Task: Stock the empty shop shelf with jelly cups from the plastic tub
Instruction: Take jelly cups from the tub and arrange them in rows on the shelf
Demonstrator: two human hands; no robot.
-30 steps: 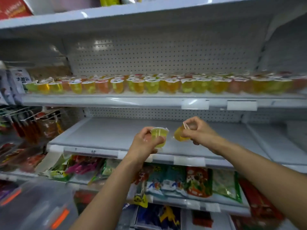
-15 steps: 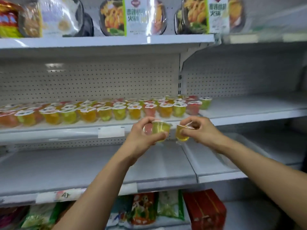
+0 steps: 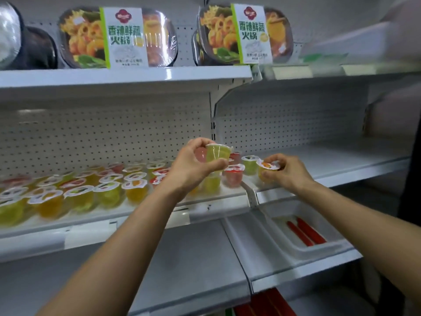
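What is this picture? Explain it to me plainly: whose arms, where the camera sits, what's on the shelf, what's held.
No machine here: these are a person's two bare arms, seen from one camera worn on the head, looking forward and down. The middle shelf carries rows of jelly cups in yellow, green and red. The left hand grips a green cup, with a pink cup behind it. The right hand pinches a yellow cup just right of the rows' end, close to the shelf; whether it touches down I cannot tell. Above stand hotpot boxes. Below right, a white tray holds red sticks.
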